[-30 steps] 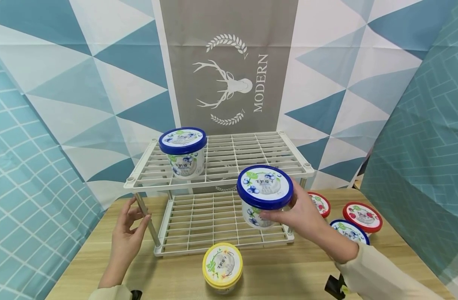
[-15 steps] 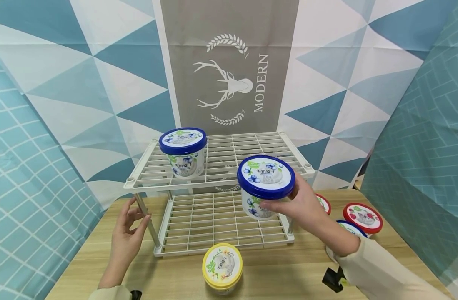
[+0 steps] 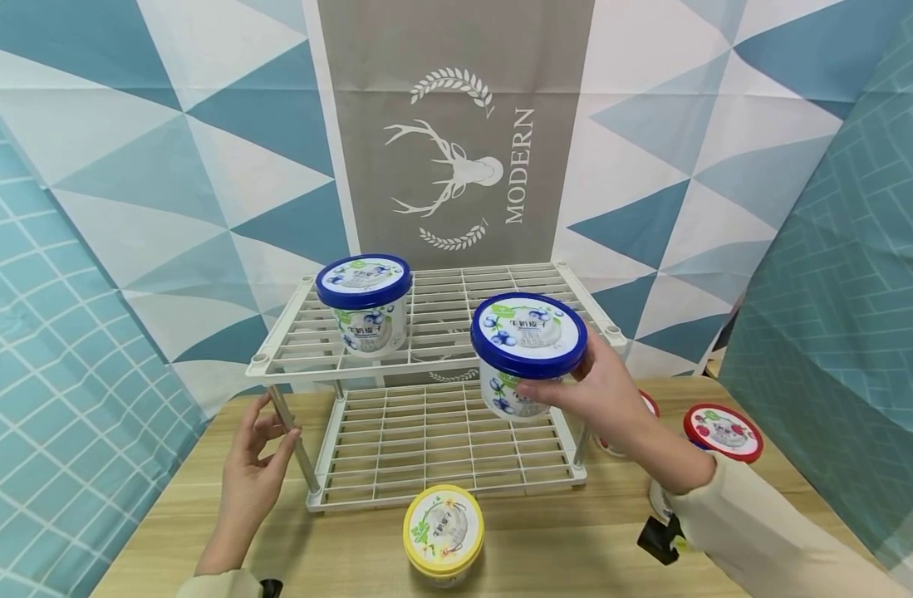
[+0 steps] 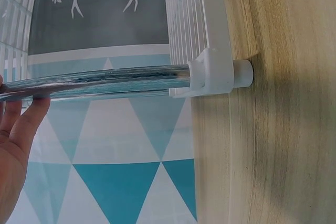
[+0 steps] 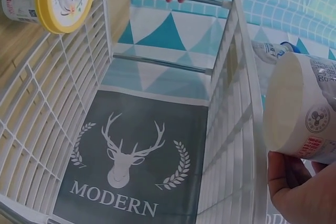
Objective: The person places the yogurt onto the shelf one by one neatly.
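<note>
My right hand (image 3: 601, 394) grips a white tub with a blue lid (image 3: 529, 336) and blueberry pictures, fingers and thumb round its side. The tub hangs in front of the right half of the white two-tier rack (image 3: 441, 365). In the right wrist view the pale base of the held tub (image 5: 283, 100) shows just above the upper shelf edge (image 5: 254, 98). My left hand (image 3: 254, 473) holds the rack's front left metal post (image 3: 295, 444) between thumb and fingers. The left wrist view shows its fingertips against the shiny post (image 4: 115, 80). Another blue-lidded tub (image 3: 366, 303) stands upright on the upper shelf's left side.
A yellow-lidded tub (image 3: 444, 531) stands on the wooden table (image 3: 546, 540) before the rack. Red-lidded tubs stand at the right, one (image 3: 724, 432) in plain sight; others are partly behind my right arm. A patterned curtain (image 3: 456, 124) hangs behind the rack.
My right hand has raised the blue-lidded tub, from overlapping the lower shelf towards the upper shelf's height. The left hand stays on the post; the other tubs have not moved.
</note>
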Demonstrator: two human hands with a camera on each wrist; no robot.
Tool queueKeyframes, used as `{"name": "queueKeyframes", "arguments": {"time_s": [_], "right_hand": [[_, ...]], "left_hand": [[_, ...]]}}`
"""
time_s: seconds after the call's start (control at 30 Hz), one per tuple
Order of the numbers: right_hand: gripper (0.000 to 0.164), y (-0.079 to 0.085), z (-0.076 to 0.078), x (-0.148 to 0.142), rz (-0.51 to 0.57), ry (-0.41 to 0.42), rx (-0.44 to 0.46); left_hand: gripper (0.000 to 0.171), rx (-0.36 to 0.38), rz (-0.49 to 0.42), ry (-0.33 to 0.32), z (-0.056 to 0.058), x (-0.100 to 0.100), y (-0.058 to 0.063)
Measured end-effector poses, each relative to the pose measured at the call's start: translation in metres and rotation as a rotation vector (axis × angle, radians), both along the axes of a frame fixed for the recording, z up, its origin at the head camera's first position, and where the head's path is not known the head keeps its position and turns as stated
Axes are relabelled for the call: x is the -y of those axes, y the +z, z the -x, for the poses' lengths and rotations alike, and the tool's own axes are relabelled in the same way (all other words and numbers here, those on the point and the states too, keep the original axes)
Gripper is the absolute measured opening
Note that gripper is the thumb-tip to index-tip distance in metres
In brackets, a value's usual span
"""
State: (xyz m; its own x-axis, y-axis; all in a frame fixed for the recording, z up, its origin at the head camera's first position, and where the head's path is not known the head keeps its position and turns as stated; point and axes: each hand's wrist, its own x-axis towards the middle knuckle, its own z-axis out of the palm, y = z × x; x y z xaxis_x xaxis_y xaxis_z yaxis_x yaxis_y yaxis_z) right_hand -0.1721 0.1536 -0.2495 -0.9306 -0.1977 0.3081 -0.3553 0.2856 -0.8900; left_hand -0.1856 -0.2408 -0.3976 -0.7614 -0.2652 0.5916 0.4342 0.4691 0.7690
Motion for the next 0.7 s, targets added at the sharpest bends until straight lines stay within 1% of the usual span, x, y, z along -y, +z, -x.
{"name": "queueKeyframes", "arguments": {"time_s": [0.13,0.3,0.4,0.5,0.7], "right_hand": [[0.078,0.006,0.003,0.002,0.001,0.008,-0.021],[0.075,0.013,0.007,0.004,0.011,0.027,-0.047],[0.076,0.015,0.009,0.005,0.012,0.022,-0.04],[0.076,0.016,0.01,0.006,0.014,0.021,-0.031],[0.074,0.018,0.012,0.008,0.067,0.055,-0.022]], "left_hand": [[0.067,0.005,-0.002,0.005,0.0,0.0,-0.001],[0.067,0.012,-0.007,0.028,0.0,-0.001,0.001],[0.067,0.014,-0.006,0.032,0.0,-0.001,0.0],[0.066,0.008,-0.002,0.018,-0.001,0.0,0.0],[0.066,0.013,0.02,0.02,-0.002,0.0,0.002]]}}
